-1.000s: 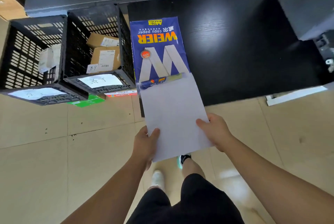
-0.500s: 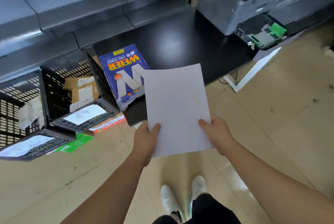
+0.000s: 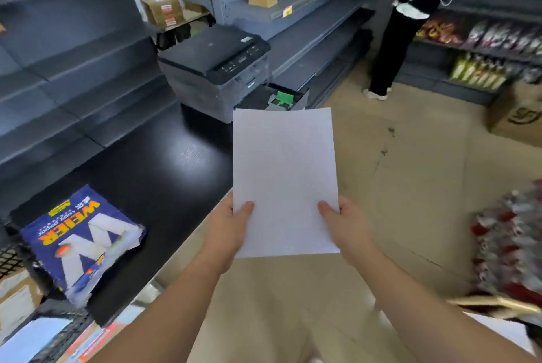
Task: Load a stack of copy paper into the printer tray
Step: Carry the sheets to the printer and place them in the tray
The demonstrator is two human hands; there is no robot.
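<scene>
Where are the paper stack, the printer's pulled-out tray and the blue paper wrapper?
paper stack [image 3: 284, 175]: head view, middle of the top white sheet.
printer tray [image 3: 283, 98]: head view, green guide inside the pulled-out tray.
blue paper wrapper [image 3: 79, 233]: head view, printed face of the opened pack on the black table.

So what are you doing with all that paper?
Both hands, the left hand and the right hand, hold a stack of white paper by its near end. It points toward the printer, whose paper tray is pulled open. The opened paper wrapper lies on the black table.
</scene>
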